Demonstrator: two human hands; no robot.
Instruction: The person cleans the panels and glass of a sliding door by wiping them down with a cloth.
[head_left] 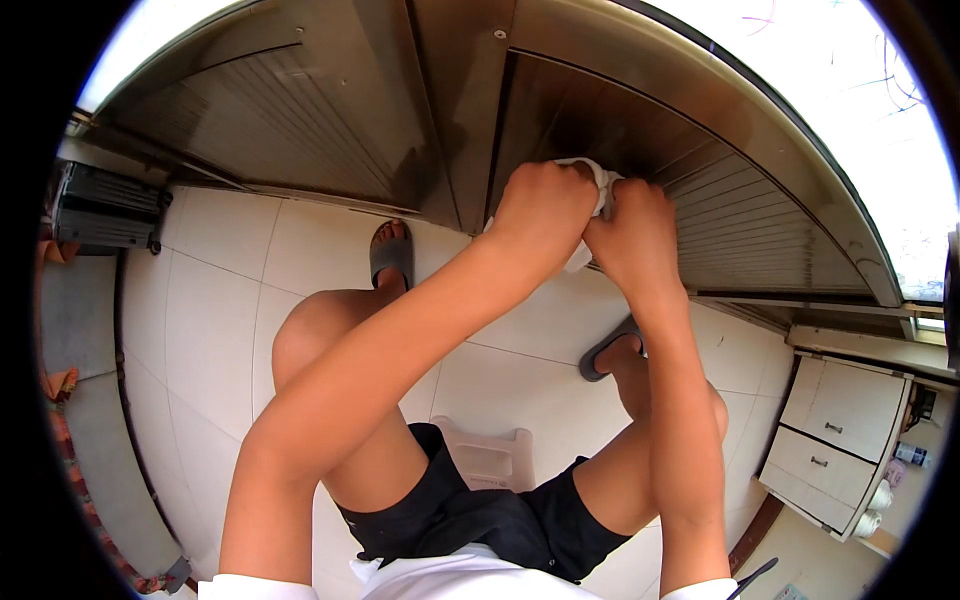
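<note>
Both my hands are closed on a white cloth (606, 184), bunched up between them. My left hand (548, 205) is a fist on its left part, and my right hand (640, 222) grips it close by on the right. White folds show above and below the fists; the rest is hidden by my fingers. Just beyond the hands stands a brown panelled door (590, 110) with ribbed sections. Whether the cloth touches the door I cannot tell.
A pale plastic stool (525, 460) is beneath me, between my legs. Sandalled feet rest on the white tiled floor (215, 300). A black suitcase (105, 205) stands at the left, near a grey surface with patterned cloth. White drawers (835, 430) stand at the right.
</note>
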